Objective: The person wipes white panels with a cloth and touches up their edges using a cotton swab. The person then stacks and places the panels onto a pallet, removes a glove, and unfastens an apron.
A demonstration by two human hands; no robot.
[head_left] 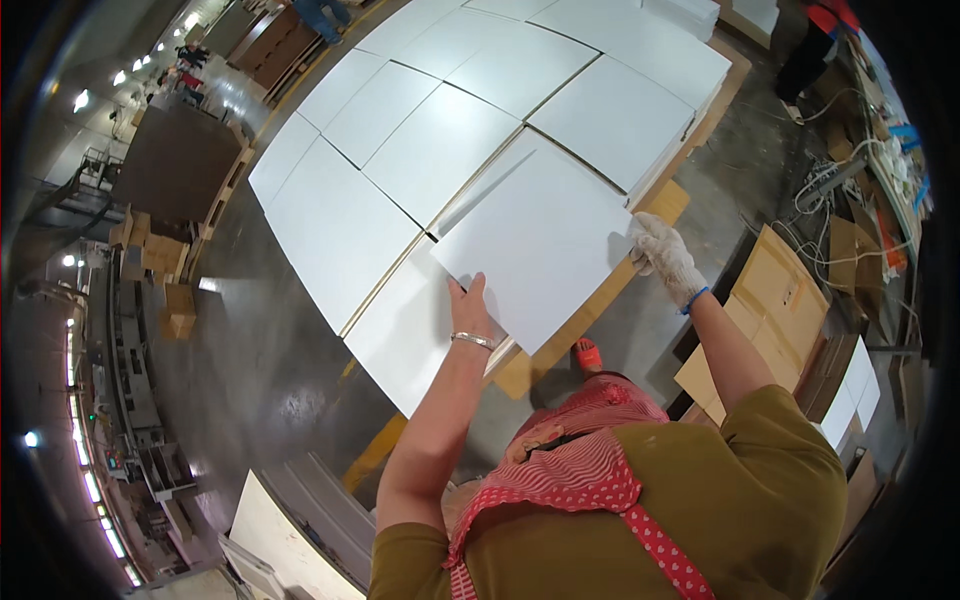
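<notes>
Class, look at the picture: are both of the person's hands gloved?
No. Only the right hand wears a white glove; the left hand is bare, on the white panel.

Flattened cardboard pieces stacked on the right, tangled cables laid across grey floor, brown boxes piled left.

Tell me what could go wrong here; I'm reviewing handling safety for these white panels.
1. The left hand is bare on the lifted white panel, while the right hand wears a glove; the panel's edge might cut or pinch the bare fingers.
2. The panel sits askew over the stack of white panels near the wooden pallet corner; it could slide off or scrape the sheets beneath.
3. A foot in an orange sandal stands below the panel's edge.
</notes>
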